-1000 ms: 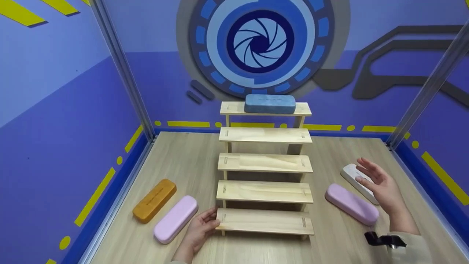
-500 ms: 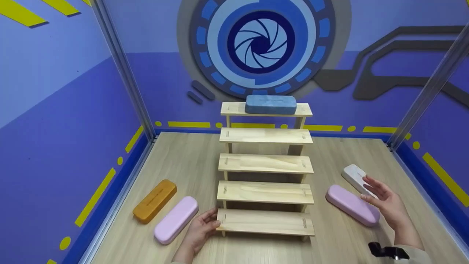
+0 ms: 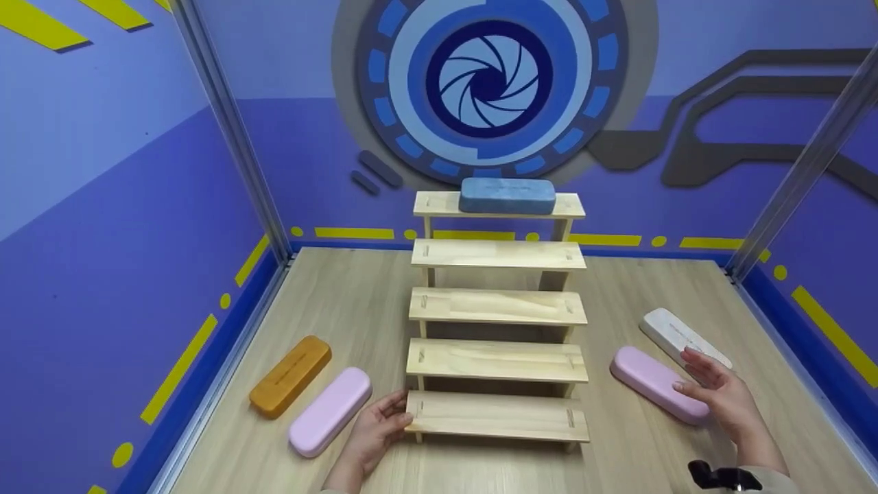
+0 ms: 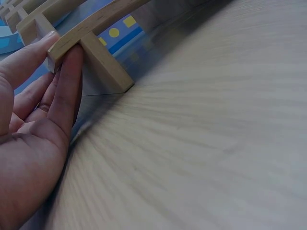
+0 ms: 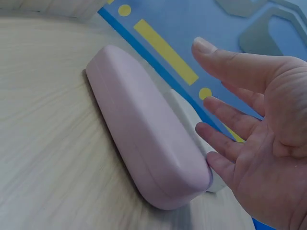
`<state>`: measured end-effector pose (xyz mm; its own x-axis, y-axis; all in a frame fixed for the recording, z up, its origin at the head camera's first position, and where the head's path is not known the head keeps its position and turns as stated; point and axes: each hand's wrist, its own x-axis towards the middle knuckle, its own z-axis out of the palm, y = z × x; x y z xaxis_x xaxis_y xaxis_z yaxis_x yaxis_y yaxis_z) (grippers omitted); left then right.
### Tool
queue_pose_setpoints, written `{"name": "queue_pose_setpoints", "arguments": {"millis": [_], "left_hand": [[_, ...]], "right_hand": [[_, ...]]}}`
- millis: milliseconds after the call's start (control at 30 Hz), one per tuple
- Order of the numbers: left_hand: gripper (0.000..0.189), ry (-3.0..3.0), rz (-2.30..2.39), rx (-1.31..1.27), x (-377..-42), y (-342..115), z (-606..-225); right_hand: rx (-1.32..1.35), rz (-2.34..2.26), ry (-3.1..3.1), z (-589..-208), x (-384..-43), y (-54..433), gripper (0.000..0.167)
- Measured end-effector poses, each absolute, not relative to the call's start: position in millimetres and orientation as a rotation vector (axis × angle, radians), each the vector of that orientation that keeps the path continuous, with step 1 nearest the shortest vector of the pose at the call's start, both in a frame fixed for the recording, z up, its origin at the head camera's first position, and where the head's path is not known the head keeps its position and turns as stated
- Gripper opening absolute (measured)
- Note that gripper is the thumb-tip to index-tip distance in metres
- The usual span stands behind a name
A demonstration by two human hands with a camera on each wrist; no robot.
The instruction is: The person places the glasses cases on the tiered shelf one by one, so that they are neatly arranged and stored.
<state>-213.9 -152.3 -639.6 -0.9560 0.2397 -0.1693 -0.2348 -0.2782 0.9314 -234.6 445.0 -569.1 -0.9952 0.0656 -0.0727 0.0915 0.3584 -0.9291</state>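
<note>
A stepped wooden display stand (image 3: 497,312) stands mid-table. My left hand (image 3: 374,432) pinches the left end of its lowest shelf (image 4: 103,19), thumb on top and fingers beneath. On the right, my right hand (image 3: 730,401) is held over the near end of a pink glasses case (image 3: 651,381), fingers spread and relaxed, gripping nothing. The right wrist view shows this pink case (image 5: 144,129) lying beside the fingers, the little finger right at its end. Behind it lies a white glasses case (image 3: 682,336), partly covered by my fingertips in the head view.
A blue glasses case (image 3: 507,195) rests on the stand's top shelf. Left of the stand lie an orange case (image 3: 290,376) and a second pink case (image 3: 330,412). Printed panels (image 3: 288,165) and metal posts (image 3: 230,130) enclose the table.
My right hand has drawn back from over the white case, coming nearer and down toward the near end of the pink case. The left hand has stayed on the lowest shelf.
</note>
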Motion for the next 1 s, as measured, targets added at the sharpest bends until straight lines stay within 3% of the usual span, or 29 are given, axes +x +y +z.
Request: {"name": "queue_pose_setpoints", "arguments": {"millis": [367, 667, 1000], "left_hand": [[0.067, 1.66, 2.31, 0.021, -213.3, -151.6, -639.6], [0.065, 1.64, 2.33, 0.028, -213.5, -150.8, -640.5], [0.066, 1.646, 2.331, 0.051, -214.0, -151.6, -641.7]], "right_hand": [[0.247, -1.506, 2.657, -577.9, -235.5, 450.9, 0.092], [0.27, -1.442, 2.672, -589.6, -234.5, 453.9, 0.094], [0.334, -1.399, 2.565, -595.4, -235.9, 454.4, 0.114]]}}
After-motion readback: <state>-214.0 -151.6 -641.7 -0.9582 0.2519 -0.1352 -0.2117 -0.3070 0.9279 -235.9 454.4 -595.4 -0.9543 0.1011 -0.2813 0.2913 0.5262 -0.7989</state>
